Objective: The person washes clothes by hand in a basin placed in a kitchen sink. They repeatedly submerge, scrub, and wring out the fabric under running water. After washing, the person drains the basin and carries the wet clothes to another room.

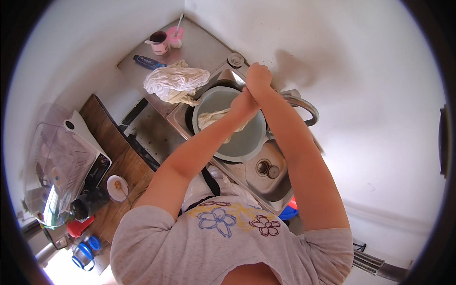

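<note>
My left hand is closed above the far right rim of a round grey basin that stands in a metal sink. My right hand, curled into a fist, is just beyond it and touches it. Whatever the two hands may hold between them is hidden by the fingers. Inside the basin, a cream-coloured cloth lies in cloudy water, partly covered by my left forearm. On the counter to the left of the basin, a bunched heap of wet white cloth sits close to the sink's edge.
The curved tap stands right of my right forearm, by the white wall. A drain shows in the sink's near bowl. Behind the cloth heap are a blue tube and a pink cup. A small plate sits on the wooden top.
</note>
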Available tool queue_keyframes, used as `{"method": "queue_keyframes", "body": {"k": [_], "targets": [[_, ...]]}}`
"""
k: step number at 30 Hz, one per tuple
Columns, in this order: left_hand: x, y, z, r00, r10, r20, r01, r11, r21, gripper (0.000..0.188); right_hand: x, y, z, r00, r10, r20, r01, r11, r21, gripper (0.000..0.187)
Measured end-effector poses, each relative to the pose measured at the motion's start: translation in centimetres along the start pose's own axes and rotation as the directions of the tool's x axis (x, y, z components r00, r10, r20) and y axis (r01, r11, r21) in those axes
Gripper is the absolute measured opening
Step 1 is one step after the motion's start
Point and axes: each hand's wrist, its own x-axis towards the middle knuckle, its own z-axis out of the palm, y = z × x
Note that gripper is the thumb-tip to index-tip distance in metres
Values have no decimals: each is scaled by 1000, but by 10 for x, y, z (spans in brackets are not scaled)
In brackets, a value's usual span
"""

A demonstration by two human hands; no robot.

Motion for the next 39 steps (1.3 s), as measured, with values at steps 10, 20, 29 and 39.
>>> {"method": "queue_keyframes", "body": {"k": [10, 20, 29, 39], "targets": [[14, -8, -82, 971, -104, 216, 221, 734, -642, 46, -19, 34, -73, 708, -692, -140, 646, 555, 524, 52], [0, 18, -90, 878, -16, 479, 347, 711, -611, 24, -9, 26, -86, 522, -842, -137, 815, 540, -211, 33], [2, -13, -48, 978, 198, 62, -187, 971, -153, 33, -26, 21, -93, 624, -665, 409, 765, 627, -147, 13], [18, -5, -56, 945, 275, -177, -251, 957, 147, 44, -15, 34, -81, 794, -554, 250, 549, 830, 97, 47]]}}
